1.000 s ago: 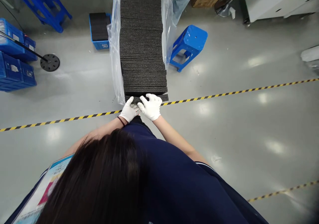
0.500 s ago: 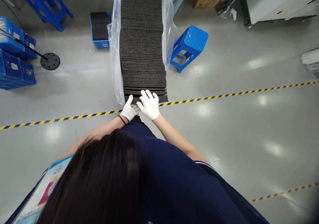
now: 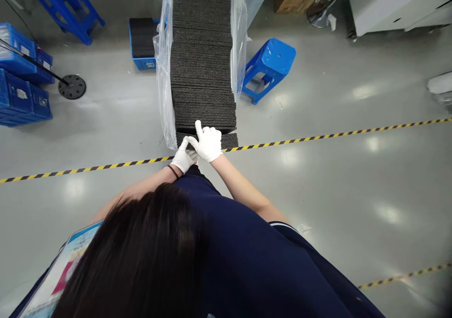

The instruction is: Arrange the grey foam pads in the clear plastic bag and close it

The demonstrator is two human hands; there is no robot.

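Note:
Black foam sheets (image 3: 203,63) stand on edge in a long, tight row inside a clear plastic bag (image 3: 164,87). At the near end, a small bunch of sheets (image 3: 230,141) is parted from the row by a narrow gap. My left hand (image 3: 183,159), in a white glove, grips that bunch at its left front, thumb up at the top edge and fingers against the near side. My right hand (image 3: 209,144), also gloved, lies over the bunch with its index finger stretched forward and the others bent down at the gap. The thumbs nearly touch.
A blue stool (image 3: 273,61) stands right of the bag. Left of it, a blue bin (image 3: 143,63) holds black sheets. Stacked blue crates (image 3: 24,96) and a round black base (image 3: 71,87) are far left. Yellow-black tape (image 3: 282,142) crosses the floor.
My right hand has shifted slightly left, its fingers going from spread flat to bent, index pointing forward. The gap behind the near sheets has widened. My left hand has hardly moved.

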